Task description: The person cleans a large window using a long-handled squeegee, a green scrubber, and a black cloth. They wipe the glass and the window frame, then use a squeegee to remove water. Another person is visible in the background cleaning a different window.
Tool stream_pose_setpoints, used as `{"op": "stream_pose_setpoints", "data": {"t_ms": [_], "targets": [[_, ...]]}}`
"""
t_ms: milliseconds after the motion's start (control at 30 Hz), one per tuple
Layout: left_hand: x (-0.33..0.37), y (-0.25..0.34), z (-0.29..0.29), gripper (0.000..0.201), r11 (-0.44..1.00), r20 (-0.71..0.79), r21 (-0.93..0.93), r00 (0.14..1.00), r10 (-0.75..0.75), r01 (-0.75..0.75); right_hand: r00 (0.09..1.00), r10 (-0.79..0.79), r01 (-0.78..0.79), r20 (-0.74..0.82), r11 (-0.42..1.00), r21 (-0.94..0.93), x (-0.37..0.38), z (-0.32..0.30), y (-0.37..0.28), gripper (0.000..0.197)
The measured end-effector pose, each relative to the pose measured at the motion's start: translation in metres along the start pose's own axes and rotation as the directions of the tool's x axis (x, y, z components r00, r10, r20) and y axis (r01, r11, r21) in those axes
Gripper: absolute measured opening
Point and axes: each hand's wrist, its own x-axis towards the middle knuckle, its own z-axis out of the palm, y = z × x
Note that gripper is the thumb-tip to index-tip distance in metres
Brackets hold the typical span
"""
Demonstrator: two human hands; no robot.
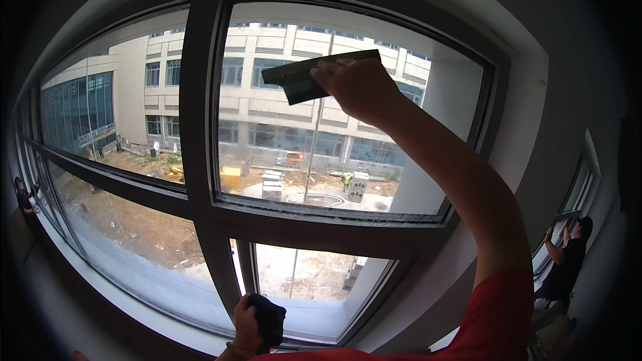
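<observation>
A pale building (137,97) stands beyond the dark-framed window (202,93), and high up here's the right hand (359,90) gripping a flat dark blade (301,83) before the upper pane (267,135), long axis nearly level, free end pointing left. Well below, the left hand (246,326) clutches a dark cloth (271,321).

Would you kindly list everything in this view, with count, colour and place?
Flat tool: one, dark, in the right hand
Cloth: one, black, in the left hand
Windows: several, dark-framed, ahead and right
Building: count unclear, beige, outside
Block stacks: at least two, grey, outside
Unclear objects: three, two yellow and one red, outside
Worker: one, yellow vest, outside
People: two, dark clothes, far left and right
Hands: two, bare, right high, left low
Sleeve: one, red, lower right
</observation>
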Motion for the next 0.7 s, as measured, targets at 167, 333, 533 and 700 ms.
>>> {"op": "stream_pose_setpoints", "data": {"t_ms": [167, 333, 533, 700], "targets": [[0.002, -0.012, -0.035, 0.025, 1.0, 0.001, 0.009, 1.0, -0.025, 0.025, 0.937, 0.293, -0.259, 0.19, 0.948, -0.182, 0.077, 0.011, 0.034, 0.008], [-0.004, -0.009, -0.06, 0.024, 0.999, -0.136, -0.04, 0.99, -0.024, 0.019, 0.984, 0.153, -0.14, 0.085, 0.979, -0.151, 0.103, 0.028, -0.008, 0.011], [-0.006, -0.013, -0.059, 0.022, 1.0, -0.134, -0.01, 0.991, -0.03, 0.029, 0.96, 0.076, -0.064, 0.271, 0.996, -0.055, 0.071, 0.016, -0.06, 0.023], [-0.012, -0.014, -0.063, 0.021, 0.998, -0.153, -0.036, 0.987, -0.052, 0.047, 0.954, -0.072, 0.042, 0.291, 0.993, 0.11, -0.014, 0.008, -0.155, 0.033]]}}
